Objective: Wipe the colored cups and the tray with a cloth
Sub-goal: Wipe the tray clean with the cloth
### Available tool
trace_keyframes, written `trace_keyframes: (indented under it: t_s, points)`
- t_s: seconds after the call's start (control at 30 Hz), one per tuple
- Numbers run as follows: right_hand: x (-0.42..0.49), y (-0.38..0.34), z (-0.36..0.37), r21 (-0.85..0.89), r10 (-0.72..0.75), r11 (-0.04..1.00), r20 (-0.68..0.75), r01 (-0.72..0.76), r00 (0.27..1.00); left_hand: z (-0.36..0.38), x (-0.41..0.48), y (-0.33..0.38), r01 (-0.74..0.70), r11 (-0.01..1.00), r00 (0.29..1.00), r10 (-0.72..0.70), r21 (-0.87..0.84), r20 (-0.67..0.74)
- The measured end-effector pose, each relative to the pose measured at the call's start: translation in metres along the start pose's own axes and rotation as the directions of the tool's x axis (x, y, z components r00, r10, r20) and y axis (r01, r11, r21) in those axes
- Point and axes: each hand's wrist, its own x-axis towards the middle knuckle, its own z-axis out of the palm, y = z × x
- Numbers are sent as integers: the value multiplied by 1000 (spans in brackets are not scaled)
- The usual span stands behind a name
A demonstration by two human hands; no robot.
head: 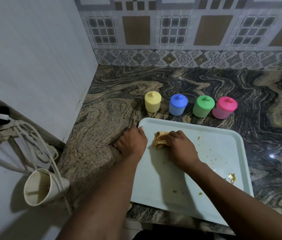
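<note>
bench: glossy veined stone | tray: smooth matt plastic, smeared | cups behind tray: matt plastic | cloth on tray: crumpled fabric

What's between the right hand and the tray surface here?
In the head view, a bunched tan cloth lies under the right hand, on the tray.

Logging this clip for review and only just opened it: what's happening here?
A person is wiping a pale tray: the right hand presses a yellowish cloth onto it, while the left hand holds its left rim. Crumbs and a yellow smear lie on its right side. The yellow cup, blue cup, green cup and pink cup, all lidded, stand in a row on the counter behind.
</note>
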Motion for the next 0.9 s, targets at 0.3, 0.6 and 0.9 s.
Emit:
trace_keyframes:
  t_s: [0.3,0.6,0.9]
  points:
    - [-111,-34,6,15,-158,987,21,158,987,2,-1,-1,-3,1000,1000,3,-19,-25]
    - [-134,-27,-29,446,-144,895,290,-1,946,1,-4,4,80,994,996,-82,-68,-25]
    - [-6,57,-63,362,354,882,-90,-301,931,18,-62,-16,-487,868,869,492,92,-41]
